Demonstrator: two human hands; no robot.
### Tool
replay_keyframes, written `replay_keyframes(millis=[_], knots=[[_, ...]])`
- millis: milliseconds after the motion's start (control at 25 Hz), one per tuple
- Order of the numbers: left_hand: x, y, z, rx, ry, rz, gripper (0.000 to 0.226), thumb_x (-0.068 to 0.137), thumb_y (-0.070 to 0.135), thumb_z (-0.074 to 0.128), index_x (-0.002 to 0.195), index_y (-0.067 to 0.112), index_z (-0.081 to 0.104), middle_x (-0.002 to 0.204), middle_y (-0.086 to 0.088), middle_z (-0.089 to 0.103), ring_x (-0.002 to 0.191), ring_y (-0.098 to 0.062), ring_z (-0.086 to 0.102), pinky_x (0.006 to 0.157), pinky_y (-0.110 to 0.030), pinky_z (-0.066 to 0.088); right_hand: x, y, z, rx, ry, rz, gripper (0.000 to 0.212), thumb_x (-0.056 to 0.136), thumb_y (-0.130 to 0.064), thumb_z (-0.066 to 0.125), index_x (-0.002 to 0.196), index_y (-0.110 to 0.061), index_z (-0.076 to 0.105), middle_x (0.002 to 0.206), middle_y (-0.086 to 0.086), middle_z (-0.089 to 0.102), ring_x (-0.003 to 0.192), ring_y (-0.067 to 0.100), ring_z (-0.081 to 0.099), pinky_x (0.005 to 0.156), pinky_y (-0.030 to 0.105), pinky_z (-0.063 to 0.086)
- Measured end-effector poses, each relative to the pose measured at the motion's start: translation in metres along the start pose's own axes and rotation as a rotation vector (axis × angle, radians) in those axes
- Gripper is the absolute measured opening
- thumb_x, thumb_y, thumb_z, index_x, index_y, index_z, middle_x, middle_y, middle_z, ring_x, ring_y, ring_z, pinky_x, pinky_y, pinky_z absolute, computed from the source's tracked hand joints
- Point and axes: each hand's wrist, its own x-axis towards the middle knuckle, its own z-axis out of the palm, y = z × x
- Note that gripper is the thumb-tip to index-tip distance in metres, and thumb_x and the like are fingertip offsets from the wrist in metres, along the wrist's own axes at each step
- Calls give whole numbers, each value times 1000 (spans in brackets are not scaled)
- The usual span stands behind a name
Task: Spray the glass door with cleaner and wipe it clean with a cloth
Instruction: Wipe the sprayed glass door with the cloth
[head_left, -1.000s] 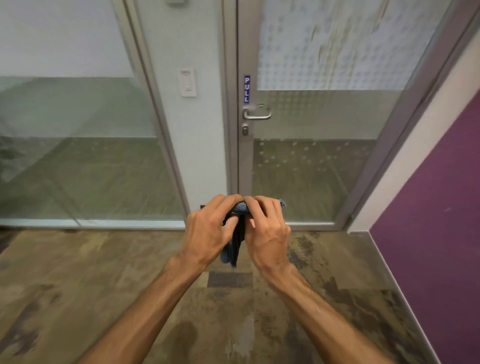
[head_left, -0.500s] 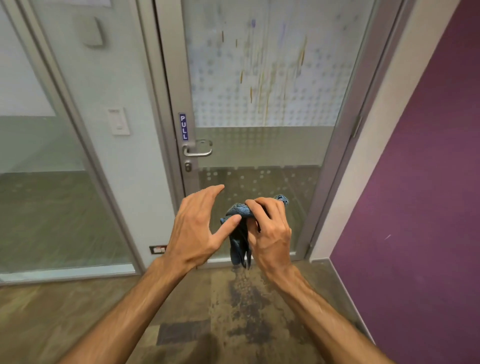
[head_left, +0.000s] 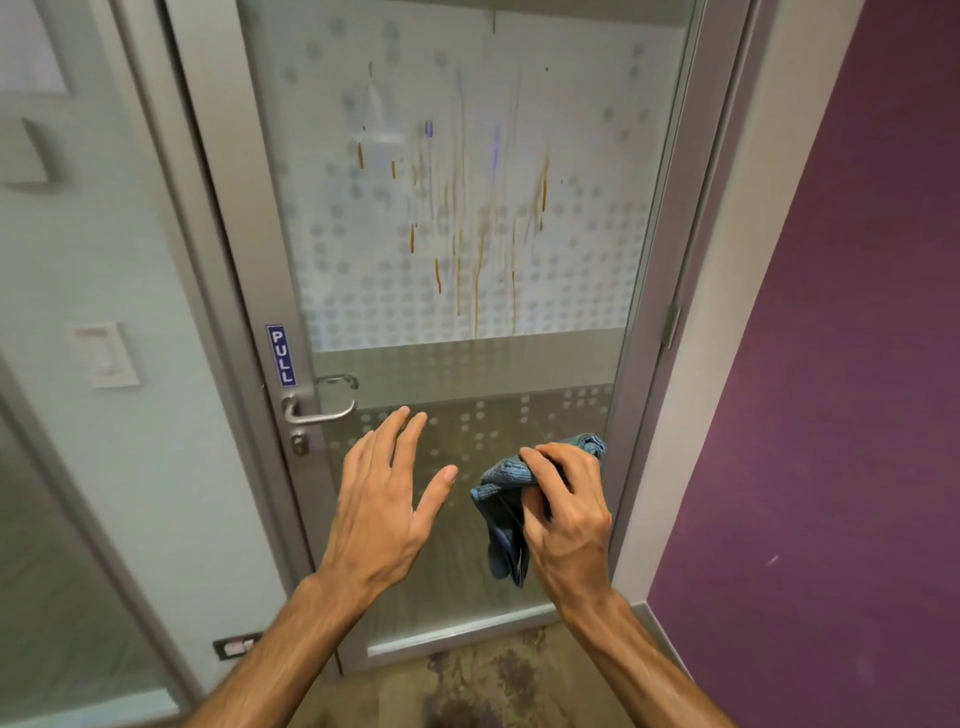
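Note:
The glass door (head_left: 545, 374) fills the middle of the view, with a frosted dot pattern and brown and purple streaks (head_left: 467, 228) running down its upper pane. My right hand (head_left: 566, 514) is shut on a bunched blue cloth (head_left: 501, 519), which hangs in front of the lower pane. My left hand (head_left: 384, 499) is held open beside it, fingers spread, empty, just right of the door handle (head_left: 317, 410). No spray bottle is in view.
A grey metal frame (head_left: 244, 291) carries a blue PULL sign (head_left: 281, 355) and a lock. A white wall with a light switch (head_left: 106, 355) is to the left, a purple wall (head_left: 831, 415) close on the right. Stained floor lies below.
My left hand let go of the cloth and opened, moving left. The view rose and came closer to the door, bringing the streaked upper pane into sight.

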Motion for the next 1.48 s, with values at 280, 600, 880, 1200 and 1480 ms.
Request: replay_keyframes(millis=[280, 600, 880, 1200, 1480], knots=[[98, -55, 76, 12, -30, 1, 70, 101, 59, 35, 154, 14, 36, 163, -10, 32, 148, -22, 29, 123, -50, 28, 52, 61, 80, -20, -14, 55, 41, 74, 19, 77, 112, 2, 76, 109, 15, 70, 104, 32, 65, 94, 29, 50], [156, -108, 150, 43, 30, 33, 70, 102, 54, 35, 158, 13, 28, 169, -9, 19, 158, -20, 16, 129, -48, 14, 82, 128, 166, 58, 74, 84, 44, 79, 16, 69, 121, 4, 67, 112, 14, 69, 107, 27, 64, 97, 37, 54], [184, -151, 233, 118, 139, 45, 64, 103, 41, 41, 157, 10, 28, 169, -11, 18, 158, -23, 14, 127, -52, 18, 91, 202, 271, 131, 121, -68, 36, 77, 19, 70, 110, 7, 67, 109, 18, 70, 108, 30, 65, 99, 31, 53], [233, -197, 290, 199, 369, 146, 81, 81, -16, 53, 155, 7, 29, 167, -13, 20, 157, -28, 15, 123, -57, 22, 135, 242, 398, 124, 312, -394, 25, 93, 3, 70, 115, -3, 59, 136, 30, 59, 133, 42, 57, 96, 42, 61], [244, -229, 320, 344, 459, 231, 66, 94, 7, 41, 159, 7, 28, 169, -11, 20, 158, -27, 14, 126, -59, 16, 103, 305, 448, -340, 112, -633, 74, 99, -65, 50, 161, -30, 31, 173, 2, 15, 160, 21, 13, 119, 76, 8]])
